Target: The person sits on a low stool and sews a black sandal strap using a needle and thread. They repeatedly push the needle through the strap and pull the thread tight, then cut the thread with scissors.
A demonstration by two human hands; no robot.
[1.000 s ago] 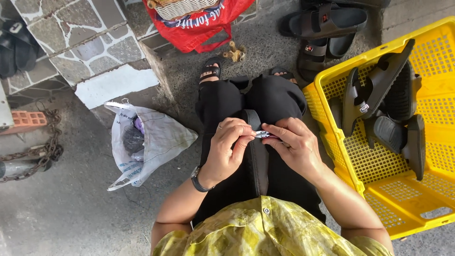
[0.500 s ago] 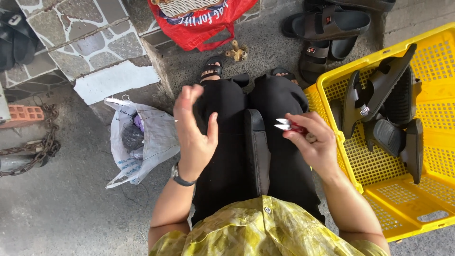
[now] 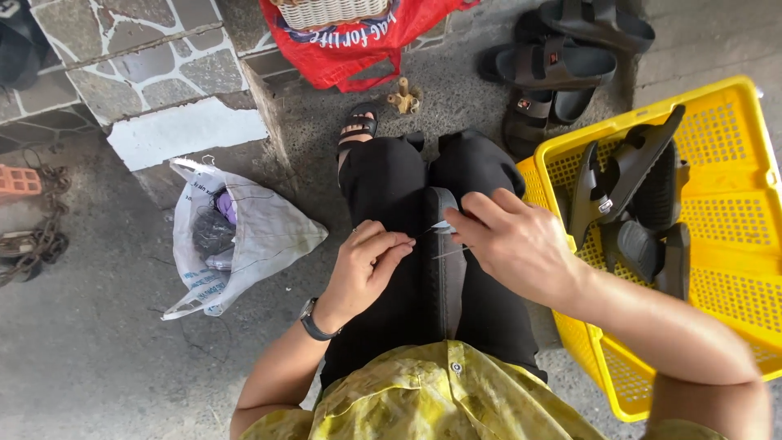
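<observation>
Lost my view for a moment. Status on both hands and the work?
Left hand pinched shut on thread. Right hand closed on a small tool at the sandal on the lap. Yellow crate of sandals at right; nothing blocking.

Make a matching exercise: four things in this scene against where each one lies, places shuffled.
Things:
1. yellow crate
2. white plastic bag
3. red bag
4. dark sandal piece

Places:
A. on the ground by the person's left side
B. on the lap, between the left hand and right hand
C. at the person's right, holding black sandals
D. beyond the feet, under a wicker basket

Pairs: 1-C, 2-A, 3-D, 4-B
</observation>
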